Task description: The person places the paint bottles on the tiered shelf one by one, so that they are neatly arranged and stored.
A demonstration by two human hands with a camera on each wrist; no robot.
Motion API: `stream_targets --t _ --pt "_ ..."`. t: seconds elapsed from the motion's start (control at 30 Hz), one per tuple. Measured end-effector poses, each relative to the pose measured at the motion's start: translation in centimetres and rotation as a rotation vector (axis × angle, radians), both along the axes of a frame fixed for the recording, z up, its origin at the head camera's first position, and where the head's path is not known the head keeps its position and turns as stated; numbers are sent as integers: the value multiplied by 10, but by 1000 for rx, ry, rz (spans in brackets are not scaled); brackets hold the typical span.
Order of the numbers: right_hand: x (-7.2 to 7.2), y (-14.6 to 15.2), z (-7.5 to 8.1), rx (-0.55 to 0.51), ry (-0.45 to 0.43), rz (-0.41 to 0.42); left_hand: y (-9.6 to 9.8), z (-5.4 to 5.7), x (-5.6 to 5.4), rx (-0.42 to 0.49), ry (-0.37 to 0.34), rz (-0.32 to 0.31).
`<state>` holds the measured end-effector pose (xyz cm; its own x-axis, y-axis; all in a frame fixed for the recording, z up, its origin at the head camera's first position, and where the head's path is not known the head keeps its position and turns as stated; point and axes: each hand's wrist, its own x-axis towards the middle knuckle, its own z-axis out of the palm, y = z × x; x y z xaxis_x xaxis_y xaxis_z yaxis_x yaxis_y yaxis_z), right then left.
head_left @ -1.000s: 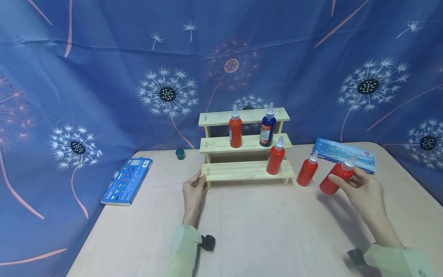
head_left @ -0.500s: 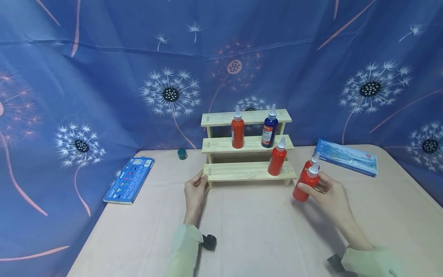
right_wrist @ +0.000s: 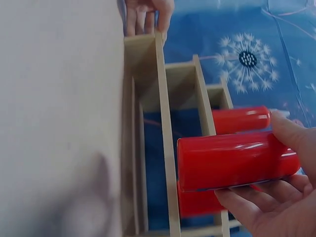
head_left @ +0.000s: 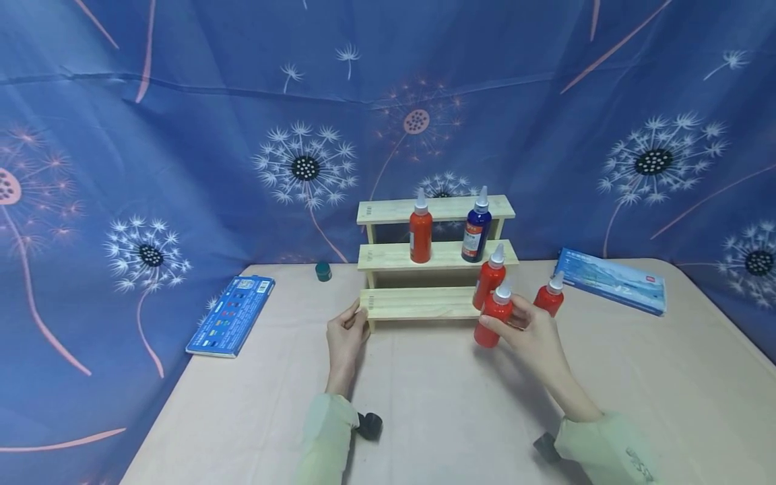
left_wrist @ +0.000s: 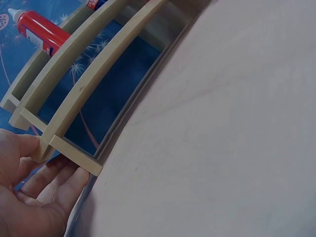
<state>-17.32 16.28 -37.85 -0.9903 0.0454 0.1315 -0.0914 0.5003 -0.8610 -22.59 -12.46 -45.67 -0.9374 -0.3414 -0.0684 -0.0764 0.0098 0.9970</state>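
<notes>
A three-step wooden display stand (head_left: 418,303) stands near the back of the table. My left hand (head_left: 345,337) grips the left end of its lowest step, thumb on the board and fingers against the leg, as the left wrist view shows. Between thumb and fingers, my right hand (head_left: 539,340) holds a red squeeze bottle (head_left: 492,327) with a silver collar and clear nozzle, in front of the lowest step's right part. Behind it, another red bottle (head_left: 490,275) stands on that step. An orange-red bottle (head_left: 420,239) and a dark blue bottle (head_left: 475,237) occupy the middle step.
To the right of the stand, one more red bottle (head_left: 549,300) is on the table, partly behind my right hand. A blue flat box (head_left: 612,281) lies at the back right, a second blue box (head_left: 230,316) at the left. A small green jar (head_left: 323,271) sits left of the stand.
My right hand has carried the red bottle leftward from the table's right side, past the other table bottle, to the front of the stand. My left hand keeps its grip on the stand.
</notes>
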Motion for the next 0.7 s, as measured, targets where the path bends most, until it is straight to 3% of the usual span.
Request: stream_targets --t 0.3,0.7 --pt "-18 -30 -3 -73 3 50 1 -3 -1 4 5 5" --pt "-46 -57 -3 -125 29 30 0 -2 -1 3 3 13"
